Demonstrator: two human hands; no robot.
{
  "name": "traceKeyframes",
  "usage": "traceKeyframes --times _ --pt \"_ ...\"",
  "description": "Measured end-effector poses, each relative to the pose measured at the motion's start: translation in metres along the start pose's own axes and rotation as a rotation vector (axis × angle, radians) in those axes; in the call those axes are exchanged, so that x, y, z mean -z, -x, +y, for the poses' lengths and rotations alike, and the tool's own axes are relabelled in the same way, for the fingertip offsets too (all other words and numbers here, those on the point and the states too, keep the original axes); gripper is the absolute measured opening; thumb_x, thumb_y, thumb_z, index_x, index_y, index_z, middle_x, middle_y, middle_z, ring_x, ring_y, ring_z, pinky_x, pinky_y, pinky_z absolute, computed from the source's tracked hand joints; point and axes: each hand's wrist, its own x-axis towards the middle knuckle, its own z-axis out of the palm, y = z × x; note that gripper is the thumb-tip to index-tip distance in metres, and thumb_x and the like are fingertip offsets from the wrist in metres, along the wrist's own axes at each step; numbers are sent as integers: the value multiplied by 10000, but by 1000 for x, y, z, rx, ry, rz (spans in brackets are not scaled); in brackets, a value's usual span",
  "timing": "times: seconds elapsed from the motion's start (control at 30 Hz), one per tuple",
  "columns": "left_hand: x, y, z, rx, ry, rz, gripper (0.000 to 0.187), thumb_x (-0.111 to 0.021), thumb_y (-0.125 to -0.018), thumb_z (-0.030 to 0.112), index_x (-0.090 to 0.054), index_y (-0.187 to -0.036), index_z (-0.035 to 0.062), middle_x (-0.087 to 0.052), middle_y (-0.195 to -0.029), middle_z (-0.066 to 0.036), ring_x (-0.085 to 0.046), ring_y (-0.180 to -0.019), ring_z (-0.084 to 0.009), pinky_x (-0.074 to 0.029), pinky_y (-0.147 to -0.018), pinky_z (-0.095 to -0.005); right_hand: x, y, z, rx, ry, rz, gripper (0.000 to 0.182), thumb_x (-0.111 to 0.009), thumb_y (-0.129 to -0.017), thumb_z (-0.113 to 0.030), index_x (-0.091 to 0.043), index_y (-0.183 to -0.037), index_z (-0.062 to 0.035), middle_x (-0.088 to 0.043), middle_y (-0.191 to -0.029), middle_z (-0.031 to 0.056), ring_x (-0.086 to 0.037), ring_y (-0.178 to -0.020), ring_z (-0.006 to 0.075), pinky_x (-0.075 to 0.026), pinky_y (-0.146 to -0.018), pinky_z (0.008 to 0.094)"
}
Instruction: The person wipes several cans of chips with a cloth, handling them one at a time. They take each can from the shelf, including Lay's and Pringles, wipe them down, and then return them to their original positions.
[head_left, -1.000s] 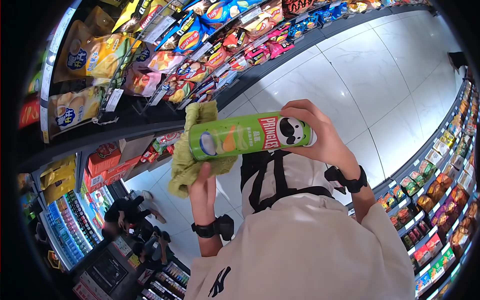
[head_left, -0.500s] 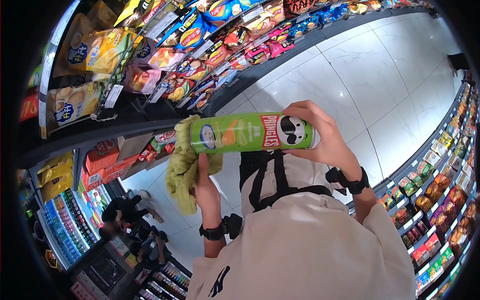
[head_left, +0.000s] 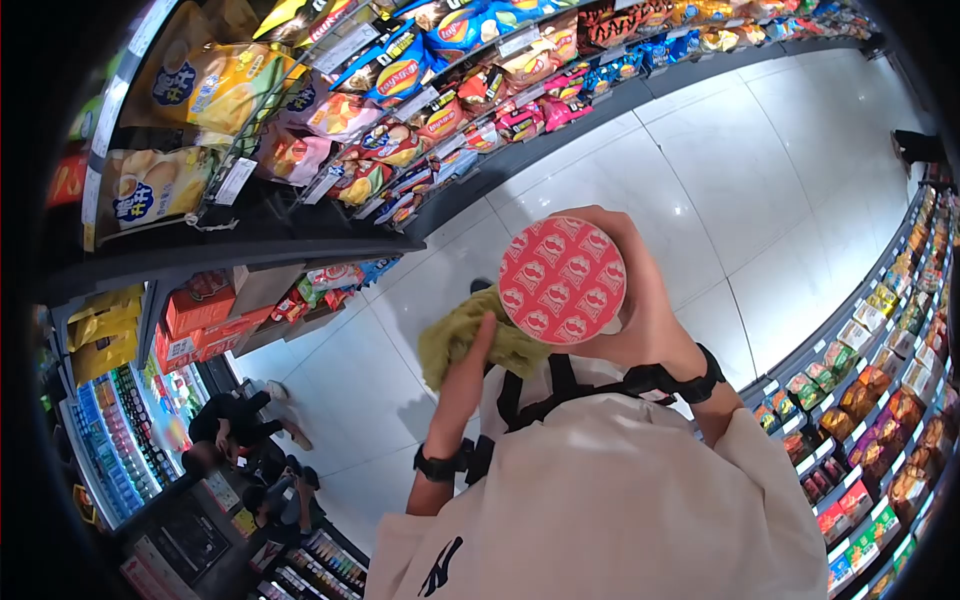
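The Pringles can [head_left: 562, 280] is turned so that its round end, red with a repeated pale face pattern, faces up toward me. My right hand [head_left: 640, 300] is wrapped round the can's right side. A green cloth [head_left: 465, 340] lies against the can's lower left, with my left hand [head_left: 474, 365] closed on it. The left thumb shows on top of the cloth; the other fingers are hidden beneath it. The can's green side is out of sight.
Shelves of snack bags [head_left: 400, 75] curve across the top left, and more packed shelves [head_left: 870, 400] run down the right. Red boxes [head_left: 200, 305] stand at the left. People [head_left: 235, 425] are at the lower left, beyond the tiled floor [head_left: 360, 370].
The can has swung from lying sideways to pointing its patterned end at me. My left hand and the cloth have moved right, closer to my right hand.
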Motion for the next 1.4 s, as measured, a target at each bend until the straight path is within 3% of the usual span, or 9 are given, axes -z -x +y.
traceKeyframes --times 0.2,0.37,0.53,0.63,0.9,1.0,1.1,1.23,1.4 --pt "-6 52 21 -335 114 152 348 -533 -994 239 -557 -1239 -7 -589 -1225 -69 -540 -1122 -183 -400 -991 -328 -4 -8 -23 111 407 -290 745 -844 -663 -208 -483 -1281 0 -534 -1226 197 -557 -1073 397 -466 -901 426" --pt "-14 78 46 -756 -797 78 328 -602 -911 178 -553 -1189 10 -598 -1126 -126 -568 -1004 -285 -439 -873 -383 -28 2 -23 384 769 -454 619 -791 -665 -275 -559 -1191 -43 -553 -1125 141 -581 -992 321 -469 -856 411" --pt "-17 75 65 -758 -520 -15 376 -602 -912 163 -508 -1243 8 -566 -1186 -130 -534 -1090 -284 -413 -924 -380 -32 -4 -33 398 832 -557 447 -763 -686 -276 -615 -1039 -46 -560 -925 72 -562 -836 266 -453 -783 379" --pt "-15 73 78 -564 -363 -107 457 -589 -921 169 -454 -1327 7 -513 -1296 -151 -491 -1188 -303 -373 -1006 -373 -36 -8 -34 393 827 -562 444 -763 -690 -278 -614 -1033 -38 -551 -904 84 -559 -845 276 -450 -781 374" --pt "16 23 54 -1172 -902 17 350 -686 -839 194 -581 -1150 74 -622 -1116 -104 -589 -1005 -283 -480 -826 -420 -48 -29 -9 284 819 -309 577 -814 -650 -275 -589 -1104 0 -567 -1061 167 -576 -967 369 -479 -818 424" --pt "27 36 76 -1002 -736 26 243 -711 -813 164 -642 -1024 67 -663 -1013 -105 -642 -914 -229 -517 -769 -325 -58 -50 -14 192 668 -257 671 -841 -657 -233 -532 -1203 3 -568 -1077 187 -578 -971 383 -487 -819 419" --pt "50 27 74 -1218 -496 89 260 -704 -793 133 -649 -1034 52 -662 -1045 -102 -639 -937 -252 -517 -775 -339 -70 -77 -22 220 683 -276 715 -844 -685 -216 -472 -1256 -1 -574 -1105 186 -583 -996 362 -481 -848 404" --pt "97 55 134 -1135 -751 -32 366 -665 -790 124 -636 -1144 34 -645 -1122 -149 -619 -1035 -296 -485 -900 -355 -94 -120 -46 145 774 -532 708 -858 -669 -265 -477 -1205 -1 -565 -1121 189 -569 -997 373 -465 -868 420" --pt "162 62 124 -984 -743 -236 383 -667 -803 146 -625 -1168 35 -634 -1157 -139 -600 -1071 -286 -468 -926 -361 -127 -187 -107 576 759 -383 869 -944 -523 -264 -439 -1193 -38 -518 -1113 158 -529 -1021 285 -417 -894 426"
